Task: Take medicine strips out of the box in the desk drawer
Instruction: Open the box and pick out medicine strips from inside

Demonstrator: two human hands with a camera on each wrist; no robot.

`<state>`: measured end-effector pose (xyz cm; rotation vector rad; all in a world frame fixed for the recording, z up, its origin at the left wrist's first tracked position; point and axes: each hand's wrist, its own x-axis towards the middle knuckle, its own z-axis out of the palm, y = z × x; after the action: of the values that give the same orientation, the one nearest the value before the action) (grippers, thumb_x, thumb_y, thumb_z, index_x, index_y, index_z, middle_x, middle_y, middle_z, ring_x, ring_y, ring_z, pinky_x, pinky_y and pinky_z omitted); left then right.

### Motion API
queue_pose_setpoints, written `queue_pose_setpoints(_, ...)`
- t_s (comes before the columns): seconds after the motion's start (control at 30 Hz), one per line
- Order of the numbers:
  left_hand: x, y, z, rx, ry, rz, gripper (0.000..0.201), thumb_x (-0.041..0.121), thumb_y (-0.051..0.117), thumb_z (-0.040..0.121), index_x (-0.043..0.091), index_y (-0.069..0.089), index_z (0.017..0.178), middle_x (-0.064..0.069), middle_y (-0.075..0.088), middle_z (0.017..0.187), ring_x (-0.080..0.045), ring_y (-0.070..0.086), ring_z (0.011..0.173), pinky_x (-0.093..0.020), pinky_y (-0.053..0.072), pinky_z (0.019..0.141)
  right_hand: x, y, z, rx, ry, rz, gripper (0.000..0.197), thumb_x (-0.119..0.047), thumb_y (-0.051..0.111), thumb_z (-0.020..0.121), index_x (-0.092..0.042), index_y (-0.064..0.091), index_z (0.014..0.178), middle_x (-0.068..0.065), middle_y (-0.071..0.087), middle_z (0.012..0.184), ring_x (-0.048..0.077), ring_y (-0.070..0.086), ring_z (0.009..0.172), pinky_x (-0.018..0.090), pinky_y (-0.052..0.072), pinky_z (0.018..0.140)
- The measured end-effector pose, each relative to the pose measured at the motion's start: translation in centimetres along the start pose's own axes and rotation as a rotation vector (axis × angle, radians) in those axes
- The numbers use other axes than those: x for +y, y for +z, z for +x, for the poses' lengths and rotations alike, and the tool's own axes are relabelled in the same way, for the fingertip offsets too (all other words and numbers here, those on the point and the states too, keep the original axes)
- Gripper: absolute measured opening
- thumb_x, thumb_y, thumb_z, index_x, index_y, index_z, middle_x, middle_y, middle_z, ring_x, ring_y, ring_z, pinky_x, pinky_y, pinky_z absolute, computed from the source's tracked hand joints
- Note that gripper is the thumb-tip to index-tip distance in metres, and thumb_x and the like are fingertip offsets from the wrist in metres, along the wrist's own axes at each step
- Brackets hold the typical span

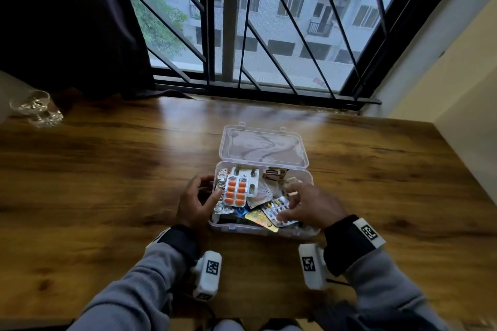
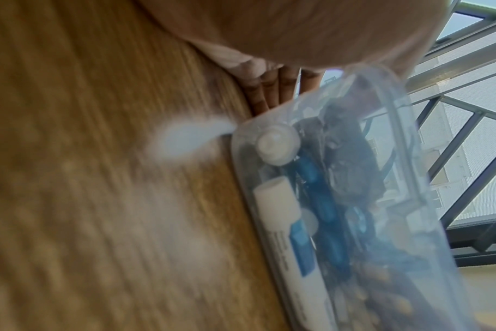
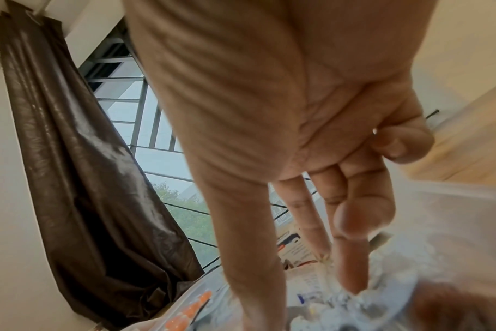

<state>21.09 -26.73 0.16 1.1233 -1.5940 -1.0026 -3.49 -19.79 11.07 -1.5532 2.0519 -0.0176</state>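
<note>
Right hand (image 1: 309,205) reaches into the clear plastic box (image 1: 309,177), fingers spread and bent down onto a silver strip (image 1: 277,208); firm grip or not, cannot tell. Left hand (image 1: 195,201) rests against the box's left wall, fingers loosely curled. Lid (image 1: 262,146) open, lying toward the table's (image 1: 107,169) window edge. Orange-pill strip (image 1: 235,191) lies on top, long axis running toward the window.

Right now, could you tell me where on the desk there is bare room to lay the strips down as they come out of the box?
Bare wood lies left of the left hand, toward the glassware, and right of the box up to the wall. A strip is also free between the lid and the window. The box itself is crowded: the orange-pill strip and other strips overlap.
</note>
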Motion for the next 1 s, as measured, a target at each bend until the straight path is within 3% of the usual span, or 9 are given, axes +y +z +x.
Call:
queue_pose_setpoints(0.1,0.0,0.0,0.0,-0.005,-0.004,-0.006,0.058,0.052,0.057,0.074,0.011,0.059,0.115,-0.001,0.068,0.107,-0.008,0.065,0.097,-0.019,0.052,0.079,0.0,0.0,-0.1,-0.027,0.046,0.06,0.074,-0.042,0.081,0.068,-0.028,0.045,0.132,-0.002,0.065,0.105,0.016,0.066,0.086,0.036,0.057,0.075)
queue_pose_setpoints(0.27,0.1,0.1,-0.2,-0.002,-0.001,-0.01,0.057,0.053,0.057,0.074,0.014,0.058,0.115,0.001,0.067,0.107,-0.006,0.064,0.097,-0.018,0.051,0.078,-0.1,0.2,0.3,-0.102,0.094,0.096,0.061,-0.035,0.082,0.069,-0.026,0.054,0.124,-0.005,0.065,0.095,0.011,0.068,0.074,0.031,0.058,0.068)
queue_pose_setpoints(0.43,-0.1,0.0,-0.1,-0.005,0.009,-0.018,0.059,0.053,0.058,0.073,0.011,0.059,0.116,0.002,0.067,0.105,-0.004,0.064,0.095,-0.009,0.051,0.074,-0.6,0.3,0.2,-0.063,0.063,-0.104,0.056,-0.044,0.077,0.069,-0.027,0.059,0.119,-0.004,0.063,0.107,0.013,0.062,0.089,0.037,0.054,0.084)
queue_pose_setpoints(0.53,0.0,0.1,-0.1,0.003,0.013,-0.02,0.051,0.053,0.057,0.073,0.019,0.058,0.111,0.009,0.066,0.102,0.001,0.064,0.092,-0.008,0.05,0.073,-1.0,0.3,0.2,-0.064,0.075,-0.133,0.051,-0.046,0.076,0.069,-0.027,0.061,0.114,-0.005,0.066,0.105,0.013,0.061,0.091,0.033,0.047,0.085)
queue_pose_setpoints(0.63,0.1,0.1,-0.1,0.013,0.029,-0.017,0.048,0.051,0.058,0.074,0.02,0.058,0.11,0.01,0.066,0.101,0.003,0.064,0.091,-0.008,0.051,0.073,-1.4,0.2,0.5,-0.092,0.109,-0.086,0.048,-0.042,0.077,0.069,-0.024,0.062,0.111,-0.005,0.066,0.1,0.016,0.062,0.093,0.038,0.042,0.094)
queue_pose_setpoints(0.73,0.0,0.1,-0.1,0.015,0.037,-0.021,0.047,0.051,0.058,0.074,0.02,0.058,0.11,0.009,0.066,0.101,0.001,0.065,0.093,-0.011,0.052,0.075,-1.8,0.0,0.5,-0.116,0.1,-0.048,0.048,-0.046,0.076,0.069,-0.023,0.065,0.109,-0.006,0.067,0.093,0.016,0.063,0.089,0.042,0.049,0.092)
queue_pose_setpoints(0.83,0.0,0.1,-0.1,0.016,0.034,-0.023,0.046,0.052,0.058,0.074,0.022,0.058,0.109,0.01,0.066,0.101,0.002,0.065,0.092,-0.01,0.052,0.074,-2.1,0.1,0.0,-0.116,0.073,-0.103,0.058,-0.059,0.076,0.064,-0.027,0.061,0.11,-0.006,0.064,0.105,0.015,0.057,0.099,0.042,0.044,0.096)
queue_pose_setpoints(1.0,0.4,0.1,-0.1,0.019,0.034,-0.04,0.049,0.051,0.058,0.073,0.018,0.059,0.11,0.011,0.066,0.101,0.006,0.064,0.091,-0.006,0.05,0.073,-2.1,0.1,-0.4,-0.043,0.054,-0.208,0.062,-0.055,0.076,0.063,-0.029,0.055,0.115,-0.006,0.063,0.109,0.016,0.057,0.099,0.042,0.042,0.096)
